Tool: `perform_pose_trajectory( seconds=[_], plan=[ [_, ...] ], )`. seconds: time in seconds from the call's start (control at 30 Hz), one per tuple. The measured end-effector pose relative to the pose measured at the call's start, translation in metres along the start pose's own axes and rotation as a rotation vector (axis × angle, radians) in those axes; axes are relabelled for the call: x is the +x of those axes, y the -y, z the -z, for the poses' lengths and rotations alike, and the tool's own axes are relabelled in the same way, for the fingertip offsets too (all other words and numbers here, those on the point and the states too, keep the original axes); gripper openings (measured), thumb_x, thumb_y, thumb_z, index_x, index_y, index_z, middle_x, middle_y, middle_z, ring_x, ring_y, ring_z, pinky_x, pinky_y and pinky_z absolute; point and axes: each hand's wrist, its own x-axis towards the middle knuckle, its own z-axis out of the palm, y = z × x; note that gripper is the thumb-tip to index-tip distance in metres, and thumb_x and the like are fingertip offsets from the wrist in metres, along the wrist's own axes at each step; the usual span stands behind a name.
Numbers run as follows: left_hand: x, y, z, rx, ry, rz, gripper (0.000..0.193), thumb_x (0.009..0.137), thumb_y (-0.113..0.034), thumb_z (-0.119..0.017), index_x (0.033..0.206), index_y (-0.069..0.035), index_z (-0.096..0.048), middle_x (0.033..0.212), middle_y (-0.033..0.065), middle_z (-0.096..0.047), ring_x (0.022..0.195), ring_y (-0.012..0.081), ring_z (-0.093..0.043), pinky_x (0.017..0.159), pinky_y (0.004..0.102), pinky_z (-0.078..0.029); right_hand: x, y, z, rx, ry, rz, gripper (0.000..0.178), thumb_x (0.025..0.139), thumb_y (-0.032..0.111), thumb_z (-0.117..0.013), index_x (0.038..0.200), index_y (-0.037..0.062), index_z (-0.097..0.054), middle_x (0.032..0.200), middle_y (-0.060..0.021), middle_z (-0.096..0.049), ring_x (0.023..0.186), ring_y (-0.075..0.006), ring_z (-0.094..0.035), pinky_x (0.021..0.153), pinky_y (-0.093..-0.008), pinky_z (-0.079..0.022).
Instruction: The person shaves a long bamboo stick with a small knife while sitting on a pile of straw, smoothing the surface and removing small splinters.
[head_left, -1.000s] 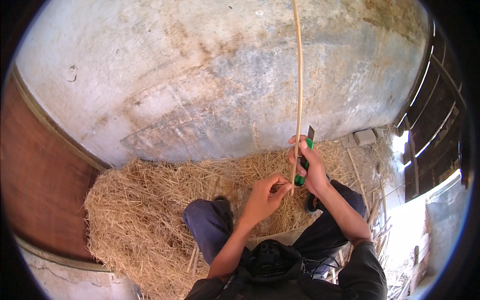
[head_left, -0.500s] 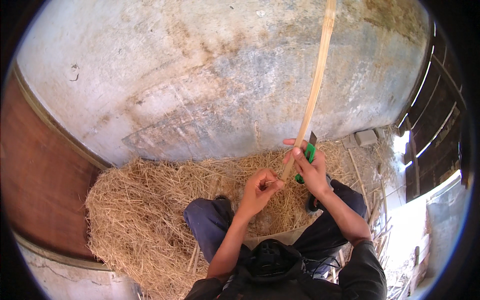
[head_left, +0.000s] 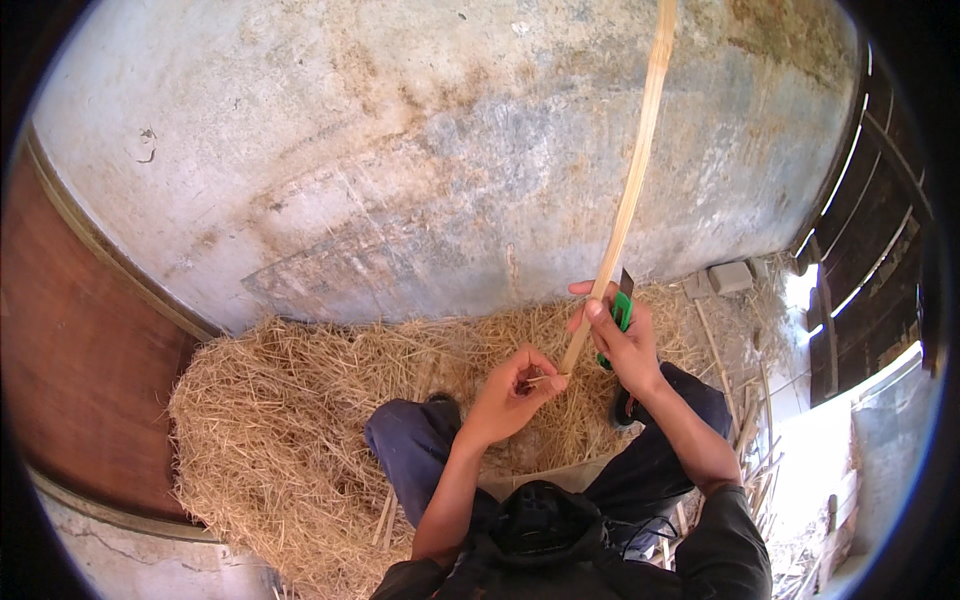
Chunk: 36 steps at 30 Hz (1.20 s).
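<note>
A long, pale bamboo strip slants up from my hands past the top of the view. Its lower end is pinched by my left hand, which is closed; a thin sliver shows between those fingers. Higher up, my right hand is closed round the strip, thumb on its face. That same hand also carries a green-handled box cutter against the palm, its dark blade pointing up and away from the strip. Part of the cutter's handle is hidden by the fingers.
Loose straw is heaped on the floor to the left and round my feet. A stained wall rises ahead. At the right lie a grey block and thin sticks. A brown door-like panel stands at the left.
My left hand has come slightly down and nearer to me with the strip's lower end. The right hand has shifted a little to the right and down, still on the strip and cutter.
</note>
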Motion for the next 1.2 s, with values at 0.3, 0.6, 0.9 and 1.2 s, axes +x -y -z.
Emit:
perform_pose_trajectory(
  seconds=[0.3,0.6,0.9,1.2],
  plan=[
    [-0.008,-0.014,-0.009,0.368,0.076,-0.11,0.031,0.106,-0.019,-0.073,0.13,0.0,-0.071,0.087,0.0026,-0.073,0.076,0.0079,-0.062,0.067,0.0268,-0.048,0.0,0.007,0.0,-0.007,0.041,0.022,0.037,0.113,0.027,-0.062,0.14,0.0032,-0.065,0.091,-0.0032,-0.075,0.09,-0.0093,-0.066,0.085,-0.0304,-0.051],
    [-0.021,-0.033,-0.013,0.4,-0.176,-0.112,0.032,0.114,-0.025,-0.059,0.125,-0.001,-0.076,0.078,0.0078,-0.071,0.069,0.012,-0.065,0.065,0.0284,-0.051,0.002,0.005,0.004,0.089,0.021,-0.011,0.039,0.11,0.021,-0.066,0.143,0.0008,-0.061,0.106,-0.0085,-0.079,0.102,-0.0122,-0.069,0.094,-0.0315,-0.053],
    [-0.03,-0.049,0.005,0.811,-0.374,-0.389,0.014,0.099,-0.009,-0.076,0.109,-0.004,-0.067,0.092,0.0121,-0.074,0.074,0.031,-0.073,0.065,0.0381,-0.056,0.001,-0.005,-0.003,0.012,-0.021,-0.052,0.027,0.107,0.02,-0.072,0.125,-0.0004,-0.067,0.101,-0.0094,-0.08,0.098,-0.0137,-0.073,0.093,-0.0323,-0.056],
    [-0.05,-0.058,0.016,0.575,-0.393,-0.462,0.02,0.095,0.016,-0.059,0.106,0.0,-0.065,0.097,0.0154,-0.073,0.076,0.0231,-0.071,0.069,0.0322,-0.056,-0.006,0.012,0.002,-0.11,0.135,-0.128,0.023,0.103,0.023,-0.078,0.101,0.0016,-0.071,0.077,-0.0015,-0.069,0.074,-0.0085,-0.062,0.069,-0.0278,-0.049]
  ],
)
